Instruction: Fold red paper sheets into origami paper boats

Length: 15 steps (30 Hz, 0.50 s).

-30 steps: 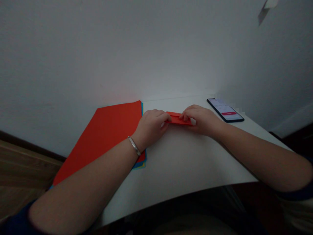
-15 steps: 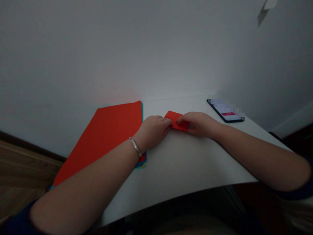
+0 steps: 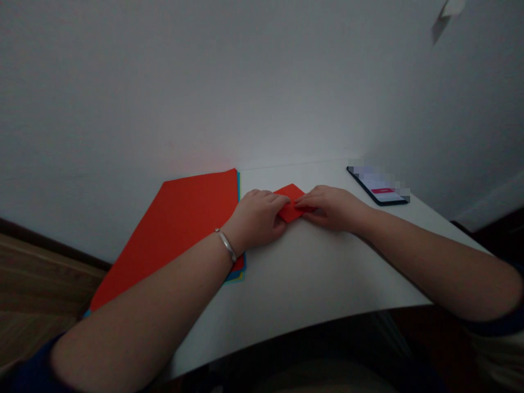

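A small folded piece of red paper [image 3: 292, 212] lies on the white table between my two hands, one corner pointing away from me. My left hand [image 3: 260, 217], with a silver bangle at its wrist, grips the paper's left side between thumb and fingers. On the right side, my right hand [image 3: 333, 208] pinches the paper, fingertips on top and thumb at the near edge. The fingers cover both side corners. Just left of my left hand is a stack of coloured paper sheets [image 3: 184, 213], red on top with blue and yellow edges showing.
A phone [image 3: 382, 190] with a lit screen rests at the back right of the white table [image 3: 311, 278]. The wall [image 3: 262, 82] rises directly behind the table. Wooden furniture [image 3: 36, 289] stands at the far left, below the tabletop.
The folded red paper has turned, so a corner now points away where a straight edge was. Both hands have shifted slightly around it and still hold its sides.
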Tool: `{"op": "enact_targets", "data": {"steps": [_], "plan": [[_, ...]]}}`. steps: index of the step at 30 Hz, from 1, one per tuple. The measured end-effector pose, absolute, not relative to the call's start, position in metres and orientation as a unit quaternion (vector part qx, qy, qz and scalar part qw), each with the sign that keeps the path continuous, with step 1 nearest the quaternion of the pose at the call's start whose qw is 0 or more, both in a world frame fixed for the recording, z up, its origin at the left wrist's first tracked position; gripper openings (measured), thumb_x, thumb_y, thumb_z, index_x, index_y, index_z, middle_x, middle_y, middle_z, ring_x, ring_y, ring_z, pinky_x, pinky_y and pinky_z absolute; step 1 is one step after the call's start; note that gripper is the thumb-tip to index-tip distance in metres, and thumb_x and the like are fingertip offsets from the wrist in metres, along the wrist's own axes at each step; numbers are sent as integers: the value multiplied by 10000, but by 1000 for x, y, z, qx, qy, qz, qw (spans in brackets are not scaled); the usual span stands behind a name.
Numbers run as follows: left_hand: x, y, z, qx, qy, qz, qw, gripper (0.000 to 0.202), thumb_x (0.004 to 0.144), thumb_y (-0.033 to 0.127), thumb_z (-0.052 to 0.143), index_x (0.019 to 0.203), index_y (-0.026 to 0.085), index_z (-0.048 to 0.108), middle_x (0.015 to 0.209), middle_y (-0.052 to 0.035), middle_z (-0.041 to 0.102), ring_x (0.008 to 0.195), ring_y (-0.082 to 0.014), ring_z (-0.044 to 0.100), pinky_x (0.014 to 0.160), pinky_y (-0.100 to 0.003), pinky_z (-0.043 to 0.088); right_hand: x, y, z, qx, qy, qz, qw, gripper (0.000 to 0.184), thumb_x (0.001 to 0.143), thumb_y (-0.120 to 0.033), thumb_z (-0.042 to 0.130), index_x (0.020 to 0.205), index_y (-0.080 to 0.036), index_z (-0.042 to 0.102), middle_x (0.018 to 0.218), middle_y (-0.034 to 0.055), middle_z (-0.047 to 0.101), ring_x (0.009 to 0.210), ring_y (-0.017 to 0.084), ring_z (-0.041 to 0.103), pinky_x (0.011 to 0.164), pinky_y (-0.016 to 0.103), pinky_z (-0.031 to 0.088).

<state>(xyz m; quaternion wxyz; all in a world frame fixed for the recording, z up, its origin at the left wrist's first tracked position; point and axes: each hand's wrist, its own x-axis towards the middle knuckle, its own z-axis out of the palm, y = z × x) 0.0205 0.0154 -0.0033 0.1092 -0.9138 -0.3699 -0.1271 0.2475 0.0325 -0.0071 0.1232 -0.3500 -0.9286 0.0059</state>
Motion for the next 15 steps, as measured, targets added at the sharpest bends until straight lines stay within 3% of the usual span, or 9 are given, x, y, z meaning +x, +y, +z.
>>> {"op": "enact_targets", "data": {"steps": [3, 8, 15], "plan": [[21, 15, -1, -927, -336, -118, 119, 239, 927, 352, 545, 1040, 188, 677, 1023, -72, 731, 942, -251, 644, 819, -384, 474, 244, 29, -6, -339, -933, -6, 120, 263, 886, -299, 550, 1074, -238, 724, 1027, 61, 742, 941, 242, 628, 834, 371, 470], [20, 15, -1, -916, -375, -97, 102, 183, 932, 220, 535, 1007, 177, 697, 1009, -70, 749, 917, -246, 676, 806, -368, 494, 245, 29, -6, -319, -938, -10, 137, 330, 841, -274, 589, 1152, -231, 694, 1102, 63, 724, 994, 248, 615, 879, 386, 474], [16, 23, -10, -871, -437, -212, -71, 222, 974, 215, 467, 1048, 204, 675, 1072, -41, 750, 968, -183, 697, 863, -321, 526, 256, 40, -10, -323, -936, -38, 136, 442, 772, -175, 594, 1206, -191, 678, 1210, 93, 699, 1101, 267, 619, 959, 410, 478]]}}
